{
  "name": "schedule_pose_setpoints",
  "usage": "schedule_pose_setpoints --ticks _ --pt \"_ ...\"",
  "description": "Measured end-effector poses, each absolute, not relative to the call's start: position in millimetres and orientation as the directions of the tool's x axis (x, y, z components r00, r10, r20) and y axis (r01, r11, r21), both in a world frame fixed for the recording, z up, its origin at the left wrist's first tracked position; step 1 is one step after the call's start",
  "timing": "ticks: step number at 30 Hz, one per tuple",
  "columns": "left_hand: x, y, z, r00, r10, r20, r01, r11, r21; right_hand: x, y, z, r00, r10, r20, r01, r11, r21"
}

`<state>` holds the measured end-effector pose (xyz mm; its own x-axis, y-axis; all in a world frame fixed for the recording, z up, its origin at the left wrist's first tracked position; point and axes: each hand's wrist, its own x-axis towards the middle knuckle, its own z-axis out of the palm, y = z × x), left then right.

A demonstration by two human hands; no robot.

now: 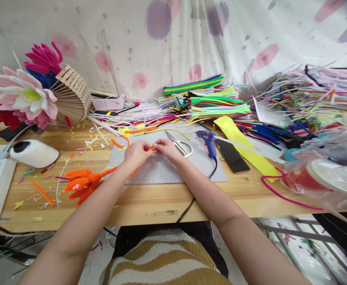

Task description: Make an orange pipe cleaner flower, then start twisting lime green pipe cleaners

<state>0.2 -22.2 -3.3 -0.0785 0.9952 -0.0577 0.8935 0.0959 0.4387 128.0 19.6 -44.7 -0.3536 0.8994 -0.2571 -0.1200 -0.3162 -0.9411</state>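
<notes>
Over the grey cutting mat [173, 174], my left hand [138, 152] and my right hand [165, 148] nearly meet. Both are pinched on a small orange piece [150, 148] between the fingertips. An orange flower [82, 183] made of fuzzy stems lies at the left, its stem running under my left wrist. A short orange strip [134, 173] rests on the mat below my left hand. Scissors [181, 147] with white handles lie just beyond my right hand. A blue glue gun [208, 143] is farther right on the mat.
A black phone [232, 155] and yellow ribbon [247, 148] lie right of the mat. Bundles of coloured stems [217, 105] line the back. White thread spool [34, 153], scraps and finished flowers [27, 95] are at left. A wrapped red roll [304, 176] stands right.
</notes>
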Motion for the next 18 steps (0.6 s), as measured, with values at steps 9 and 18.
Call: schedule_pose_setpoints --ticks 9,18 --pt "-2.3 -21.2 -5.3 -0.042 0.998 -0.045 0.866 0.059 0.496 133.3 22.6 -49.0 -0.391 0.894 -0.219 -0.116 -0.284 -0.952" --pt "-13.0 -3.6 -23.7 -0.025 0.989 -0.146 0.653 0.127 0.746 130.8 8.8 -47.7 -0.364 0.886 -0.287 -0.137 -0.355 -0.925"
